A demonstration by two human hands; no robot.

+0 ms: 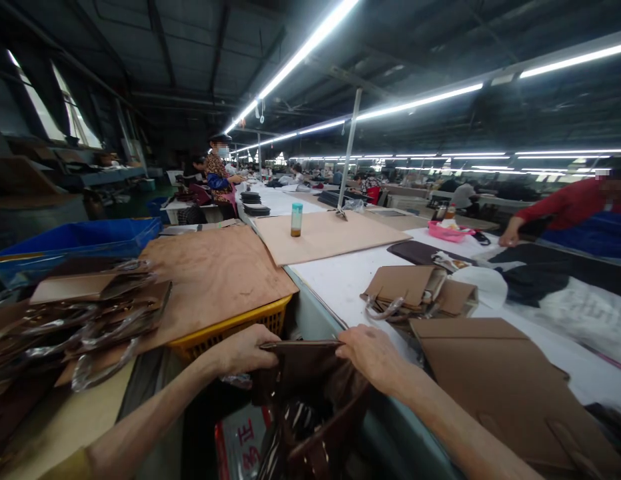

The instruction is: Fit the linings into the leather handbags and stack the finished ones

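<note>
A dark brown handbag hangs open between my hands, over the gap between two work surfaces. My left hand is closed on the left end of its upper rim. At the rim's right end, my right hand pinches the edge between thumb and fingers. The bag's dark inside faces up towards me, and something shiny and dark lies at its lower part, too dim to name. Below and left of the bag sits a red and white packet with red handwriting.
Brown bags with plastic-wrapped handles pile up at left, by a blue bin. A brown board rests on a yellow crate. Tan bags and a large brown panel lie right. A bottle stands ahead; a red-sleeved person works at right.
</note>
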